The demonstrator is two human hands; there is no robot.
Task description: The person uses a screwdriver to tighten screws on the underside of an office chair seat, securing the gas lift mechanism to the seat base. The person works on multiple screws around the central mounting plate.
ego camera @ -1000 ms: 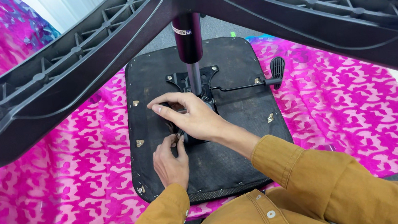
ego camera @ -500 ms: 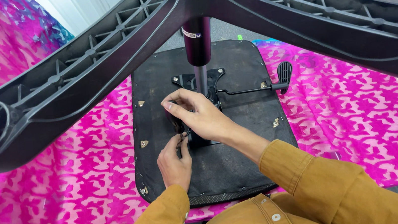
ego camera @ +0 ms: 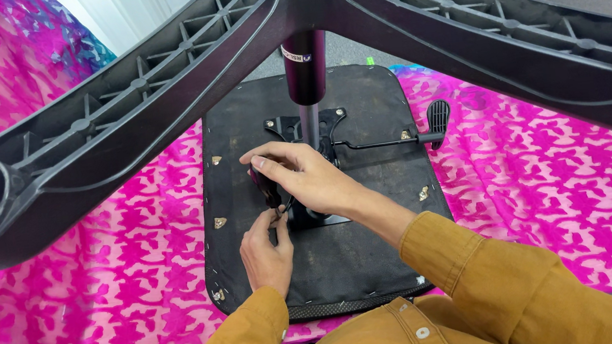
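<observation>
An office chair lies upside down, its black seat underside (ego camera: 360, 103) facing up on a pink patterned cloth. My right hand (ego camera: 306, 176) grips a black tool handle (ego camera: 267, 187) beside the metal mechanism plate (ego camera: 305, 127) at the gas cylinder (ego camera: 306, 71). My left hand (ego camera: 265, 248) sits just below it, fingertips pinched at the tool's lower end; what they pinch is hidden. Both sleeves are mustard yellow.
The black five-star chair base (ego camera: 459, 29) spreads across the top of the view, close to the camera. A black adjustment lever (ego camera: 435, 117) sticks out to the right of the mechanism. The pink cloth (ego camera: 557, 188) covers the floor. Small metal brackets (ego camera: 220, 222) dot the seat edges.
The view has shifted slightly. My right hand has kept its grip on the tool by the mechanism, and my left hand stays just beneath it.
</observation>
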